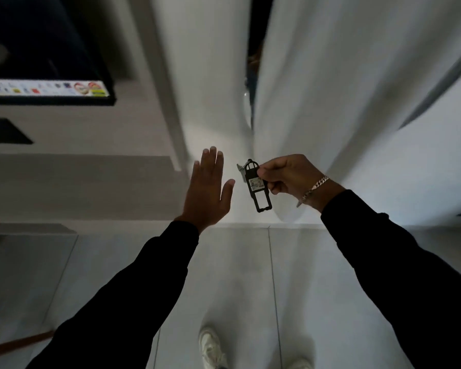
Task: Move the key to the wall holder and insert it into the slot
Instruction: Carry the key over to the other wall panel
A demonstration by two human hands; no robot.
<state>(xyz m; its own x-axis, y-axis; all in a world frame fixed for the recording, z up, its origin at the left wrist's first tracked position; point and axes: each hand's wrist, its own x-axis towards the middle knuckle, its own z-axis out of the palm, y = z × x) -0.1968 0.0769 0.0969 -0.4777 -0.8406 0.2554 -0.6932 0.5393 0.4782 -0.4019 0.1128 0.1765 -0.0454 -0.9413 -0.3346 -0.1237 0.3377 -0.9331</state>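
The person is standing close to a white wall (357, 102), both arms in black sleeves reaching fwd. The right hand (288, 174) is pinching the black key tag (258, 186) between thumb and bent fingers, gripping it at its upper-middle part. The tag is hanging down and a bit tilted, with its long frame sticking out below the hand and to the left of it. A small label with handwriting is sitting on the tag, partly under the thumb. The metal key (241, 169) itself is showing at the top left of the tag, just beside the fingertips, pointing away from the palm. A silver chain bracelet (313, 189) is lying around the right wrist.

The left hand (208, 187) is open and flat, fingers straight up and together, holding nothing. It is hovering near the key, approx. at the same height, but not touching it; a narrow gap is staying between the thumb and the tag.

Below, white shoes (210, 347) are standing on the pale tiled floor (117, 262).
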